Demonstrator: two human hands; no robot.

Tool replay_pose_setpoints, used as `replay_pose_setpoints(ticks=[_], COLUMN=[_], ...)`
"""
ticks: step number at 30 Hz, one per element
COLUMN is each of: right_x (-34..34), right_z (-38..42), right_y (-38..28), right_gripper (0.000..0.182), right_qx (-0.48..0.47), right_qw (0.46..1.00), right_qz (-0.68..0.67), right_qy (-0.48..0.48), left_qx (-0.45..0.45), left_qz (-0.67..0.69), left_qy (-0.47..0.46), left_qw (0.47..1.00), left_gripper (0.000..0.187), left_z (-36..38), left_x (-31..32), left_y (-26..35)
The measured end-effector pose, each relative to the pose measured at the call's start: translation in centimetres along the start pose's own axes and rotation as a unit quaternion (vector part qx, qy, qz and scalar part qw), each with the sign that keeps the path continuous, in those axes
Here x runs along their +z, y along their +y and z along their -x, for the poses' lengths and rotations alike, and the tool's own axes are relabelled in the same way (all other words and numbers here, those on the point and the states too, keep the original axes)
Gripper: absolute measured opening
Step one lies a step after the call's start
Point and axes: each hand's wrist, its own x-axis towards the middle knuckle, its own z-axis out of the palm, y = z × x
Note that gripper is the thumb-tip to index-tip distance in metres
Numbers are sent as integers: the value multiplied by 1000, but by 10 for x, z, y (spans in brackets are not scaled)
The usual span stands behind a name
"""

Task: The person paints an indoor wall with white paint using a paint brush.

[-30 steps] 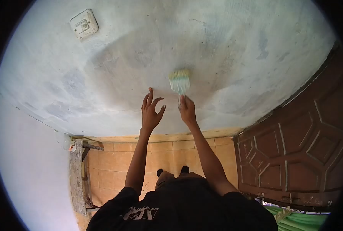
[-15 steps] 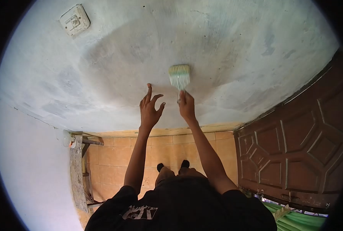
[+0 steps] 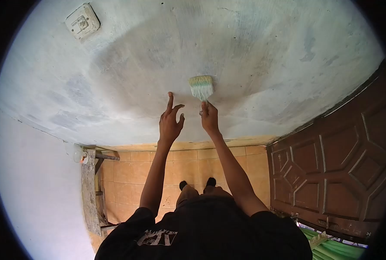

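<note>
My right hand (image 3: 209, 118) grips the handle of a wide paintbrush (image 3: 201, 88), its pale bristles pointing up against the wall (image 3: 158, 56). White and greenish paint coats the brush's body. To the left of it, my left hand (image 3: 170, 123) is held up before the wall with its fingers apart and nothing in them; the index finger stretches upward. The wall is whitish and patchy, with bluish-grey stains and a darker shadowed area around the brush.
A worn wall switch (image 3: 83, 21) sits at the upper left. Along the left wall stands a wooden bench (image 3: 91, 190) with a clear container (image 3: 80, 155) on its end. A brown panelled door (image 3: 331, 164) is at the right, with green cloth (image 3: 340, 249) below. Orange tiles (image 3: 132, 171) cover the floor.
The brush has shifted very slightly down the wall in my right hand. My left hand stays raised, its index finger a little straighter. The whole view has tilted slightly.
</note>
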Motion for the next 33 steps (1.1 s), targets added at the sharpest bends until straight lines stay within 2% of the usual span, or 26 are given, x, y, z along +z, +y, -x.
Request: replay_pose_setpoints(ticks=[3,5,6,9,12,15,20,23,26,29,30,33], right_x=[-5,-13,-14,-5,8,14,-1,1,20,29,31,24], right_z=[27,65,76,90,45,29,95,91,47,37,47,86], right_y=[36,103,107,108,21,46,144,101,39,78,91,156], right_gripper=[39,39,39,39,44,44,49,47,45,43,45,44], right_qx=[43,114,149,118,22,24,102,105,29,50,45,135], right_qw=[999,993,988,993,1000,999,991,994,999,996,996,990], right_qz=[12,-1,-7,-17,2,10,81,37,29,-67,-71,-44], right_qy=[-4,-26,-36,-4,7,22,13,-9,35,18,25,20], left_qx=[-5,-2,0,9,12,18,12,-3,-14,30,26,45], left_qz=[-26,-37,-52,-75,-56,-53,-46,-30,-13,-6,17,10], left_qy=[-6,-7,-8,0,6,2,-6,1,-21,-30,-42,-74], left_qw=[1000,999,999,997,998,998,999,1000,1000,999,999,996], left_gripper=[30,31,30,28,27,28,34,34,35,35,34,34], left_z=[1,2,4,1,3,2,9,19,26,34,36,44], left_x=[-3,-9,-9,-9,-4,-5,-12,-12,-2,0,-4,-16], left_y=[0,4,4,2,3,-1,-4,-1,-15,-23,-23,-35])
